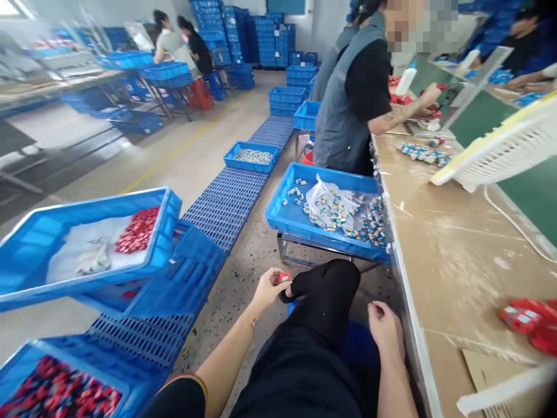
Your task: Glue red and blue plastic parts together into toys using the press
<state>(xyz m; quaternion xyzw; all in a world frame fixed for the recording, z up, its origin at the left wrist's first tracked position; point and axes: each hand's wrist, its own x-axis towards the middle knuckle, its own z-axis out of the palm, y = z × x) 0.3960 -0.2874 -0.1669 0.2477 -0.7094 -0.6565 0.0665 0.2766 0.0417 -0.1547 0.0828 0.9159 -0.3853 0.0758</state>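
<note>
My left hand (268, 288) pinches a small red plastic piece (284, 278) with a pale patch on its face, held beside my left knee. My right hand (386, 328) hangs low along the workbench edge, its fingers curled in loosely; no object shows in it, though the palm is partly hidden. On the bench to the right lie red plastic pieces (528, 318) with whitish patches, blurred. Ahead of my knees a blue crate (282, 217) on a metal stand holds many small white, blue and yellow pieces, some in a clear plastic bag (331, 203).
At the left, a tilted blue crate (87, 206) holds red pieces and white gloves (93, 258). Below it stands another crate (126, 389) of red and dark pieces. Blue slatted pallets (217, 200) line the floor. A co-worker (348, 98) works ahead; a white plastic basket (500, 145) leans over the bench (461, 244).
</note>
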